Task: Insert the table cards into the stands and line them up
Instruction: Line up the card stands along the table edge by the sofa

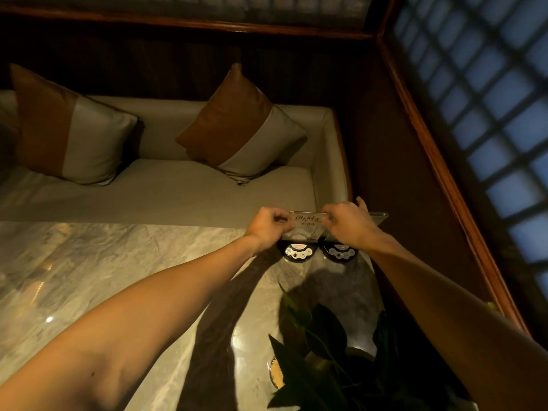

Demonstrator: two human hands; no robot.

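A pale veined marble table (89,277) fills the near view, beige bench seat (166,194) beyond. At the table's far right edge, the left hand (267,228) and right hand (348,225) pinch the ends of a clear acrylic table card (305,222). It stands upright, long axis left-right, print upside down. Just nearer sit two round black call-button pucks (296,253), side by side.

Glossy marble table (103,262), clear acrylic card stand (305,225), matt cloth cushions (240,126)
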